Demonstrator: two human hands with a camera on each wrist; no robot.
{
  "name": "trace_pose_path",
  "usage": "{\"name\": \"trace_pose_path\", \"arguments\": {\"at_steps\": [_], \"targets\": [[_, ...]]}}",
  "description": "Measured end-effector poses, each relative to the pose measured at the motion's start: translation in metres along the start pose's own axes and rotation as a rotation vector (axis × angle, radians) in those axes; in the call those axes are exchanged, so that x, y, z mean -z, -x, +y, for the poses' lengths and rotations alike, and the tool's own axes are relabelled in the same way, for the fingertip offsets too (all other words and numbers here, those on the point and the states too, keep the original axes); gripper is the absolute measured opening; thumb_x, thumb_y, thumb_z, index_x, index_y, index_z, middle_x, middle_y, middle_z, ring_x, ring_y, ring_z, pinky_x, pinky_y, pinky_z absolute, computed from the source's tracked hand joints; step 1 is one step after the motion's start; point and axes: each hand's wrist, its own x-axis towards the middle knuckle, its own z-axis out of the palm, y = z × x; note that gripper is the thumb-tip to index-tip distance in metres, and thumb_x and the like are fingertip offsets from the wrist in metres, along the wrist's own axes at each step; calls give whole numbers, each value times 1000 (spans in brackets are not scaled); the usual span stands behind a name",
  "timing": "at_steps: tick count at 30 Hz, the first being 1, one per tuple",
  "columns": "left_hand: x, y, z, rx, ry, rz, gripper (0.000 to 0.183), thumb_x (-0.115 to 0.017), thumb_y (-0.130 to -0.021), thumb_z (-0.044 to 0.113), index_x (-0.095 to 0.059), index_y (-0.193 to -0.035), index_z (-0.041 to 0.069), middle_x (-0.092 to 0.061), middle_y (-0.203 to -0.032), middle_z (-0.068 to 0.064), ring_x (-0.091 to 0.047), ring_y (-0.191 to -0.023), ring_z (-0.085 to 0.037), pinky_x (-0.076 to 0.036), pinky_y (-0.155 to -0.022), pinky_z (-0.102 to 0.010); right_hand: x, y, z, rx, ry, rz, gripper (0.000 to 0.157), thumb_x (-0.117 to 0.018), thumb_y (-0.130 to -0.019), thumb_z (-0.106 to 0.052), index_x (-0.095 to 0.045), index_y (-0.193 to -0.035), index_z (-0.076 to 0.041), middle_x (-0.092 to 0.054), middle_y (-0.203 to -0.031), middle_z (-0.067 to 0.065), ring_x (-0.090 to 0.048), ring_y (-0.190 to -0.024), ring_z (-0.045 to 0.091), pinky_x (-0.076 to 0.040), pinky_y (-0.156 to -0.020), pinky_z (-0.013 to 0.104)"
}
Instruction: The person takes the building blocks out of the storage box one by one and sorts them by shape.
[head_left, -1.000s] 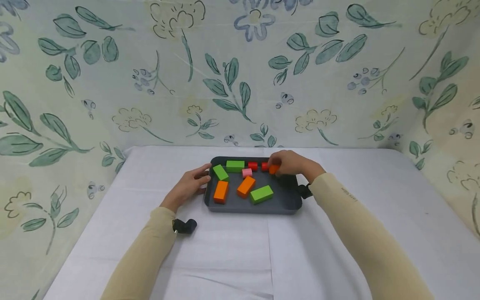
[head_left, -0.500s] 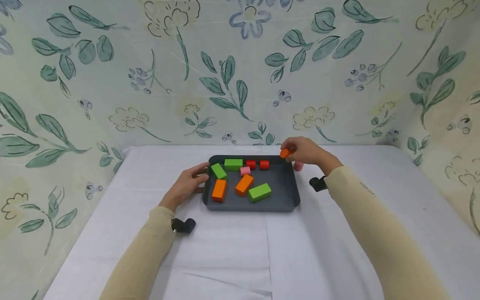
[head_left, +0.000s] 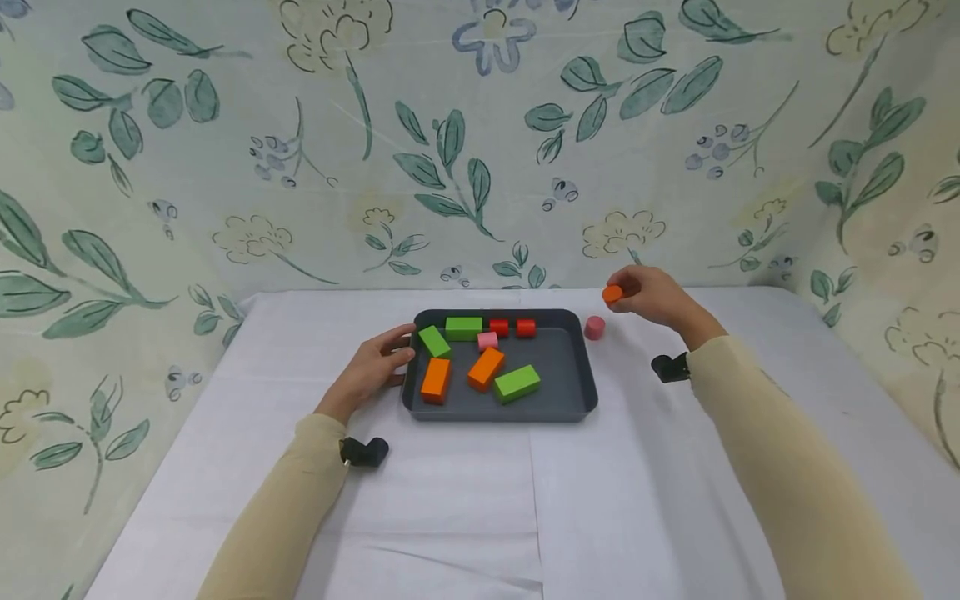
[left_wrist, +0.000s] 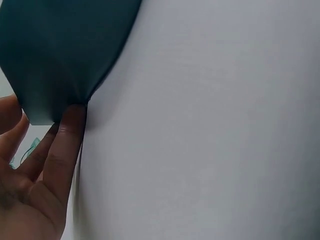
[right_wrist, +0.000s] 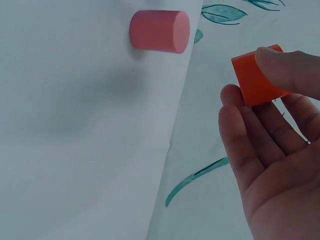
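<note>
- Here we are with an orange cylinder [head_left: 612,293] out of the tray [head_left: 558,367], up past its far right corner near the back of the counter [head_left: 450,500].
- Our right hand [head_left: 656,296] has it in a pinch, thumb on one side and fingertips on the other, with the palm free of it.
- Over on the other flank, our left hand [head_left: 367,371] touches the tray's left end, fingers spread and fairly straight; we'd call that steadying.
- Just outside the tray's right wall sits a pink cylinder [head_left: 595,327] on the white cloth, near the orange one but apart from it.
- So the step in hand, we judge, is taking a round piece out to the right side.
- Next, we reckon, calls for a gentle lowering and a clean release, without clipping the pink neighbour; being round, either could roll.
- And look inside: two red cylinders [head_left: 526,327] and another small pink piece [head_left: 487,340] lie among green blocks [head_left: 517,383] and orange blocks [head_left: 436,381].
</note>
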Motion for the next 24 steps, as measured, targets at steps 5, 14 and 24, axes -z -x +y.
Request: {"name": "trace_pose_path", "arguments": {"at_steps": [5, 14, 24], "targets": [[2, 2, -1, -7, -8, 1, 56, -55, -102, 20, -35, -154, 30, -33, -161, -11, -45, -140, -35, -49, -108, -49, -2, 2, 12, -39, -22, 26, 44, -64, -94, -13, -51, -133, 1, -56, -132, 25, -52, -119, 40, -46, -107, 59], [4, 3, -1, -18, -10, -6, 56, -54, -102, 20, -35, -154, 29, -33, -161, -13, -45, -140, -36, -49, -107, -50, -16, 5, 31, -114, -70, 34, 45, -61, -95, -13, -48, -136, 1, -52, -134, 25, -47, -121, 40, -44, -109, 58], [3, 2, 1, -18, -25, -30, 57, -54, -102, 20, -34, -154, 30, -32, -162, -12, -44, -141, -36, -49, -107, -50, -27, 4, 49, -147, -80, -3, 43, -58, -93, -10, -50, -134, 0, -52, -134, 24, -46, -122, 39, -42, -110, 57]]}}
